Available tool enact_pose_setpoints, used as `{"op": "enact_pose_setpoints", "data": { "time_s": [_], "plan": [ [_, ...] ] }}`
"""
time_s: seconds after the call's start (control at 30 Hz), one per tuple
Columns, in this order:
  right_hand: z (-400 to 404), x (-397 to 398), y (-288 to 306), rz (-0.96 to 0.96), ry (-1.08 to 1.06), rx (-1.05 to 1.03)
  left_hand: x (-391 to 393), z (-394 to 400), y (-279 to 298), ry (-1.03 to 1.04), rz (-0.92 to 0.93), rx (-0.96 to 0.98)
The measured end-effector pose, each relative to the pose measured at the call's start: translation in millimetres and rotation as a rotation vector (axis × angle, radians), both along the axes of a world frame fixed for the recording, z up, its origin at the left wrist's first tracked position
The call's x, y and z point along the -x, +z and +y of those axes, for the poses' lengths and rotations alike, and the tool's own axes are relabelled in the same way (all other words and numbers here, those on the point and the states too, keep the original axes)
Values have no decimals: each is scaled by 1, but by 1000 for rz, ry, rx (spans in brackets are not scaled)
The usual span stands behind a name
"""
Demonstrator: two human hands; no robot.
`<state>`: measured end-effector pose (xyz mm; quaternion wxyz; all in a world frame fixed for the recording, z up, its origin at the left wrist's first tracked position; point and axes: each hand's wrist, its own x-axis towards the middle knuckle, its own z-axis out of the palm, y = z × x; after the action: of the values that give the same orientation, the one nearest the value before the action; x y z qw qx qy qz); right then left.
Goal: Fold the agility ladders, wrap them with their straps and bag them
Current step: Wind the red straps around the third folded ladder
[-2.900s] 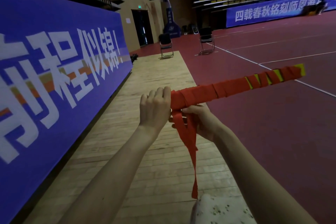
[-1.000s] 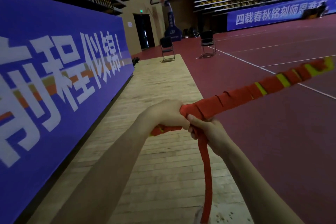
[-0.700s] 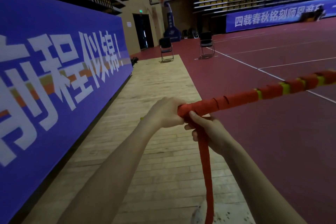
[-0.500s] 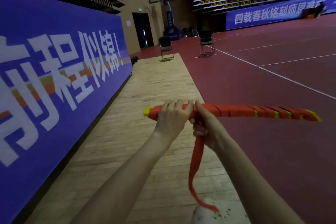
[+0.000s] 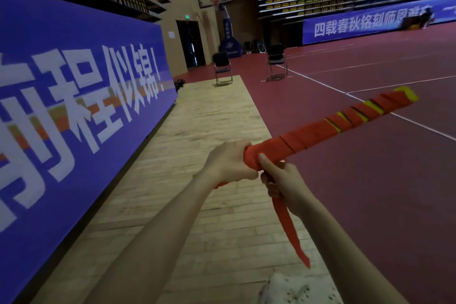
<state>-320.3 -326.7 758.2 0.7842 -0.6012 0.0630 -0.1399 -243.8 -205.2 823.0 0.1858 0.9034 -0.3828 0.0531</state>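
Observation:
The folded agility ladder (image 5: 328,127) is a long stick-like bundle of yellow rungs wound in orange strap, held in front of me and pointing up to the right. My left hand (image 5: 229,164) is closed around its near end. My right hand (image 5: 281,180) sits just beside it, thumb pressed on the wrapped strap, gripping the loose orange strap tail (image 5: 291,232) that hangs down from my fist. The bundle's near tip is hidden behind my left hand.
A blue banner wall (image 5: 74,106) runs along the left of a wooden floor strip (image 5: 197,155). Red court floor (image 5: 370,192) lies to the right. Two folding chairs (image 5: 223,68) (image 5: 276,60) stand far ahead. A white speckled shoe (image 5: 293,289) shows at the bottom.
The bundle swung from level back up to the right. The hanging strap tail has grown shorter as more strap went round the near end.

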Motion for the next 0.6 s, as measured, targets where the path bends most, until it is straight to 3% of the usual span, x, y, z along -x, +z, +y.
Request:
{"op": "enact_pose_setpoints", "data": {
  "time_s": [0.07,0.13,0.2,0.27,0.33,0.4,0.5,0.53,0.6],
  "plan": [
    [3,0,0,49,-37,8,9,-7,-9,124,-237,-18],
    [4,-2,6,86,-43,-54,14,-13,-27,197,-600,-14],
    [3,-6,14,144,-32,-147,16,-18,-47,161,-978,45],
    [1,-12,15,171,-31,-240,14,-20,-61,92,-1151,121],
    [-3,-16,8,155,-52,-305,19,-20,-51,47,-932,95],
    [-10,-16,-4,136,-56,-270,18,-19,-39,41,-513,-78],
    [-18,-13,-7,104,48,-179,2,-9,-12,-75,475,-97],
    [-20,-12,-5,107,74,-151,-1,-7,-10,-114,633,-28],
    [-19,-12,2,130,62,-98,-1,-6,-11,-95,581,65]
  ]
}}
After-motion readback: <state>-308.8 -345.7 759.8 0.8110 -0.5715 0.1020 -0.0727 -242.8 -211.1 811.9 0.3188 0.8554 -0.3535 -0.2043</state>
